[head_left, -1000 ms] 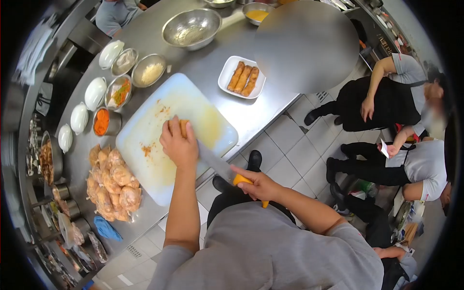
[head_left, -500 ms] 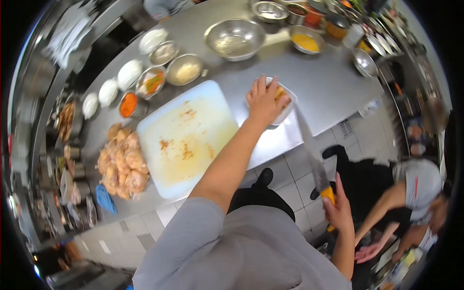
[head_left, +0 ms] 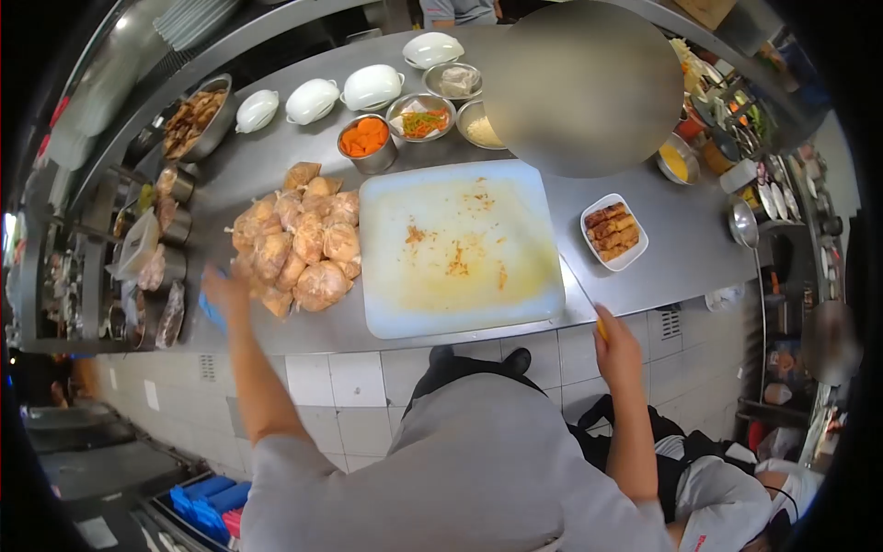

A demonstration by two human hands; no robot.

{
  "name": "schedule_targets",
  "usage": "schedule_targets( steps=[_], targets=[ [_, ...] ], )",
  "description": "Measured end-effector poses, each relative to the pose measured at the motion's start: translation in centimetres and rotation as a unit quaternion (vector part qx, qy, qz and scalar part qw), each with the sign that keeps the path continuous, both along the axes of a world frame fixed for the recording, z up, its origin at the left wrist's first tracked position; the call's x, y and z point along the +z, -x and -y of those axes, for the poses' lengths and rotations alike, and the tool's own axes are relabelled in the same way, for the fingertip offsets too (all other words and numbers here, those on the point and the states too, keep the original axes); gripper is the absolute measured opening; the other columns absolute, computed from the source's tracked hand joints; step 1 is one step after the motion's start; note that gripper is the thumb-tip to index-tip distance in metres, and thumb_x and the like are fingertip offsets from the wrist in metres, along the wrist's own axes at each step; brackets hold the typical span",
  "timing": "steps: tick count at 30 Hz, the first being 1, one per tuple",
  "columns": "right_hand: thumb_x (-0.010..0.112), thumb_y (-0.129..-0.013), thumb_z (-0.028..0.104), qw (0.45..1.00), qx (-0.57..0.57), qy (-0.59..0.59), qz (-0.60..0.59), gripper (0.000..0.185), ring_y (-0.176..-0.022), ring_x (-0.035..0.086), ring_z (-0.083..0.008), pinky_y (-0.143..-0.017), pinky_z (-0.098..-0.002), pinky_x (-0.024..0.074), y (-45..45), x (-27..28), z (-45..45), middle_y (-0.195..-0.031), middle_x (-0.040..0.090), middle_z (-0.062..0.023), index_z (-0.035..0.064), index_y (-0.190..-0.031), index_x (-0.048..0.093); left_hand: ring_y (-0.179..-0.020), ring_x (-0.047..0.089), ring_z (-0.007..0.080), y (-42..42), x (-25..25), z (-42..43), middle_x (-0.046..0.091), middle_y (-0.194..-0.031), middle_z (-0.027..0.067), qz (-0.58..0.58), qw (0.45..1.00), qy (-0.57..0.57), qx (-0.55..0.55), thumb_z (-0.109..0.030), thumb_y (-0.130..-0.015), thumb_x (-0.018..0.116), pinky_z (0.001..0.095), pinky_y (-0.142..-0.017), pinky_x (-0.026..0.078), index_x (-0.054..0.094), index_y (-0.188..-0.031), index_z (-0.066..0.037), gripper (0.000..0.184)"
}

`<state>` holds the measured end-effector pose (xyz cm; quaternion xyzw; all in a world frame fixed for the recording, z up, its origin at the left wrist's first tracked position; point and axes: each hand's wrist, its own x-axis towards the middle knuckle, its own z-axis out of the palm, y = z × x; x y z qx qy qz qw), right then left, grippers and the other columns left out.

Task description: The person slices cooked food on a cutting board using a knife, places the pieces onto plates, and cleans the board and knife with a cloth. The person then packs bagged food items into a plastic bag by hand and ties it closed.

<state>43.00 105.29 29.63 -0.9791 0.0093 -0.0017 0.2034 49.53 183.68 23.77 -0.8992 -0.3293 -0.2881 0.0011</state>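
Left hand (head_left: 226,293) out sideways, right hand (head_left: 619,350) curled.

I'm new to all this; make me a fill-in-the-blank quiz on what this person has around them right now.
1. The right hand holds a knife whose handle is ____.
2. The left hand is at a small item coloured ____.
3. The browned rolls lie in a dish coloured ____.
4. From the person's own view, the bagged food lies to the ____ of the cutting board.

Missing words: yellow; blue; white; left.
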Motion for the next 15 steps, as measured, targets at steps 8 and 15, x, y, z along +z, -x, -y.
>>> schedule_targets(
  steps=[8, 15],
  targets=[
    [0.063, -0.098, 0.018, 0.996, 0.024, 0.087, 0.021, 0.045, -0.091, 0.071, -0.0379, -0.079, -0.0496, 0.0568, -9.9, -3.1, -10.0, -0.107, 0.070, -0.0133, 0.0250, -0.142, 0.057, -0.151, 0.033, 0.0453, 4.3, -8.9, -8.8, 0.029, -0.169, 0.0213, -0.153, 0.960, 0.169, 0.161, -0.074, -0.091, 0.060, 0.0666, -0.119, 0.030, 0.025, -0.168, -0.025, 0.098],
    [0.068, -0.098, 0.020, 0.990, 0.043, 0.130, -0.036, 0.043, -0.082, 0.068, -0.0371, -0.074, -0.0476, 0.0560, -1.5, -0.5, -14.3, -0.101, 0.070, -0.0109, 0.0249, -0.140, 0.061, -0.139, 0.051, 0.0387, 5.6, -8.0, -12.2, 0.052, -0.155, 0.0171, -0.103, 0.968, 0.026, 0.228, -0.070, -0.094, 0.060, 0.0607, -0.107, 0.043, 0.059, -0.148, -0.016, 0.077]
  ],
)
